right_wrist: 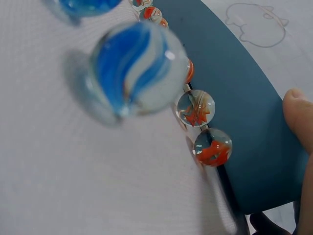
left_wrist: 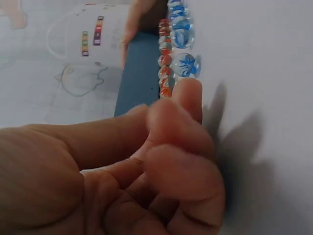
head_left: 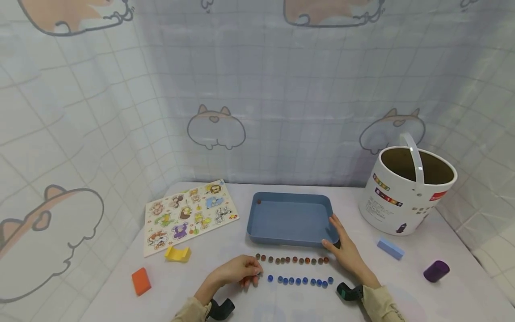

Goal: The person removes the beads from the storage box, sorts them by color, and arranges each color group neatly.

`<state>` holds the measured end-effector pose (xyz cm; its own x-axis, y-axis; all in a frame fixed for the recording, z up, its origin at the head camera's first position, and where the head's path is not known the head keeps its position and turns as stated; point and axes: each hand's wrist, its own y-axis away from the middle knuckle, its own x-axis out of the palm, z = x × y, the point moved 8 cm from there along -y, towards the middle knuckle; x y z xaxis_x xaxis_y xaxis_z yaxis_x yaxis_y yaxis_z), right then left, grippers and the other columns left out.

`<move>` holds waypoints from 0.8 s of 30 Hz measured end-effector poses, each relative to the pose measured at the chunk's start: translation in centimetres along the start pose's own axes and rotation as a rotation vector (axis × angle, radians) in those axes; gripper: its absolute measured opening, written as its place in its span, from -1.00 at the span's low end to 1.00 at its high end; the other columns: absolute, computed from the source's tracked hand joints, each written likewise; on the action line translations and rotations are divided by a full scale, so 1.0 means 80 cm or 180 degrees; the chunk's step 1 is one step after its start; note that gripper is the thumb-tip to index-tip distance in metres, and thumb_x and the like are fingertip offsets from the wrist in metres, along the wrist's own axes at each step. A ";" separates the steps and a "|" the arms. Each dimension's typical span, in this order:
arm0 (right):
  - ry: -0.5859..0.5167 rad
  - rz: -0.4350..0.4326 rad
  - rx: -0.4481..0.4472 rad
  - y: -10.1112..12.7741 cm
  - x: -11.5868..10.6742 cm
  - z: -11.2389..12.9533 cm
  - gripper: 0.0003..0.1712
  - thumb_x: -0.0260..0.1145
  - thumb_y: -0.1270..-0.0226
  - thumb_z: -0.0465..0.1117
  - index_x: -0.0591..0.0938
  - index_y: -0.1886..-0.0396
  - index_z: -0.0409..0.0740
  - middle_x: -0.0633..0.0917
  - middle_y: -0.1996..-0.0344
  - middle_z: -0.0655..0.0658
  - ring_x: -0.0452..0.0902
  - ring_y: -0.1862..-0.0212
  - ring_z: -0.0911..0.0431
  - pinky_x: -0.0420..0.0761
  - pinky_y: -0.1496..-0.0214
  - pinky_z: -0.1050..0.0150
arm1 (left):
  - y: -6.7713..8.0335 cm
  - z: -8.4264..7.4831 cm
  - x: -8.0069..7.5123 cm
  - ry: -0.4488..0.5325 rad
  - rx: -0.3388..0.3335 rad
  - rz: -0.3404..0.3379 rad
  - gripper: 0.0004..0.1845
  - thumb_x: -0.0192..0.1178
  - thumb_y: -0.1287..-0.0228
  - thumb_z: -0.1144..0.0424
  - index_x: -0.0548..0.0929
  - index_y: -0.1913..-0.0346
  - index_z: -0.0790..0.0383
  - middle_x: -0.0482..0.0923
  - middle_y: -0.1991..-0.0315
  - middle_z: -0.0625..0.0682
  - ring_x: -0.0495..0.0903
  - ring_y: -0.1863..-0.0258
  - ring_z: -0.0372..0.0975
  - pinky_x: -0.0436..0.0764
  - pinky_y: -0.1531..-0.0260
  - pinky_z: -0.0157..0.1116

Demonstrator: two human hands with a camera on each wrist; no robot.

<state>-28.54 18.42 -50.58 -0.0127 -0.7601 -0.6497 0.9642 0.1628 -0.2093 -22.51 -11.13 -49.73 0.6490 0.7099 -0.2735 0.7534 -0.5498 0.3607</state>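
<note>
**A:** Glass, by the look of it: small clear marbles with coloured swirls inside. I'd judge them hard, smooth and quick to roll, so each wants a light pinch across its middle from above. What do you make of the fingers?

**B:** On the left hand (head_left: 237,271) the fingers (left_wrist: 188,93) are curled in and pressed together, tips down on the bench (head_left: 257,297) at the left end of the blue marble row (head_left: 299,281). The nearest blue marble (left_wrist: 186,65) sits just beyond the fingertip. From my monitors I cannot tell whether a marble is tucked under those tips.

**A:** And the other side?

**B:** The right hand (head_left: 346,250) lies flat and relaxed, fingers straight, resting against the near right corner of the blue tray (head_left: 289,239). One fingertip (right_wrist: 298,115) shows at the tray's wall in the right wrist view. It holds nothing.

**A:** Where are the marbles overall?

**B:** Two rows on the bench between the hands: the orange marble row (head_left: 291,259) just beside the tray's near wall, the blue row nearer me. One small dark marble (head_left: 259,201) lies inside the tray's far left corner.

**A:** Further out?

**B:** An animal puzzle board (head_left: 189,214), a yellow block (head_left: 177,254) and an orange block (head_left: 141,281) to the left; a white bucket (head_left: 402,197), a light blue block (head_left: 390,248) and a purple cylinder (head_left: 436,270) to the right.
</note>
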 end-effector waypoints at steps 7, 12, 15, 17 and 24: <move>-0.0061 -0.0021 -0.0052 0.004 0.003 -0.001 -0.11 0.27 -0.36 -0.02 0.08 -0.53 -0.17 -0.03 -0.56 -0.23 -0.03 -0.48 -0.37 0.10 -0.34 -0.40 | -0.007 -0.008 0.005 -0.0518 -0.0027 -0.0212 -0.87 0.10 -0.41 0.32 0.62 0.26 0.27 0.55 0.64 -0.04 0.34 0.78 -0.35 0.27 0.72 -0.42; -0.0042 -0.0042 -0.0085 0.003 0.002 -0.001 -0.12 0.28 -0.35 -0.02 0.09 -0.53 -0.16 -0.02 -0.56 -0.23 -0.01 -0.48 -0.37 0.12 -0.33 -0.39 | -0.008 -0.008 0.010 -0.0574 -0.0082 -0.0283 -0.89 0.10 -0.37 0.38 0.61 0.30 0.24 0.54 0.67 -0.07 0.33 0.79 -0.35 0.26 0.75 -0.44; -0.0030 -0.0042 -0.0109 0.001 0.001 0.001 -0.11 0.28 -0.34 -0.02 0.09 -0.52 -0.17 -0.01 -0.56 -0.23 -0.01 -0.48 -0.36 0.12 -0.34 -0.38 | -0.009 -0.008 0.012 -0.0600 -0.0063 -0.0330 -0.92 0.14 -0.31 0.41 0.61 0.34 0.24 0.54 0.68 -0.06 0.34 0.79 -0.35 0.26 0.76 -0.45; -0.0030 -0.0035 -0.0125 0.000 0.000 0.002 -0.11 0.28 -0.34 -0.02 0.09 -0.52 -0.18 -0.01 -0.55 -0.24 -0.01 -0.48 -0.36 0.13 -0.34 -0.37 | -0.009 -0.010 0.014 -0.0612 -0.0065 -0.0350 -0.94 0.18 -0.25 0.41 0.61 0.36 0.24 0.55 0.69 -0.06 0.34 0.79 -0.34 0.27 0.75 -0.44; -0.0058 -0.0026 -0.0086 0.001 -0.002 0.005 -0.11 0.29 -0.33 -0.04 0.10 -0.51 -0.22 -0.01 -0.55 -0.26 -0.02 -0.48 -0.37 0.11 -0.34 -0.39 | -0.010 -0.015 0.020 -0.0618 -0.0163 -0.0420 -0.94 0.30 -0.12 0.43 0.63 0.39 0.25 0.57 0.68 -0.04 0.33 0.79 -0.33 0.28 0.74 -0.43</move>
<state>-28.39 18.34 -50.18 -0.0154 -0.7727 -0.6345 0.9565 0.1734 -0.2345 -22.18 -9.06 -49.38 0.5573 0.6733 -0.4858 0.8298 -0.4315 0.3539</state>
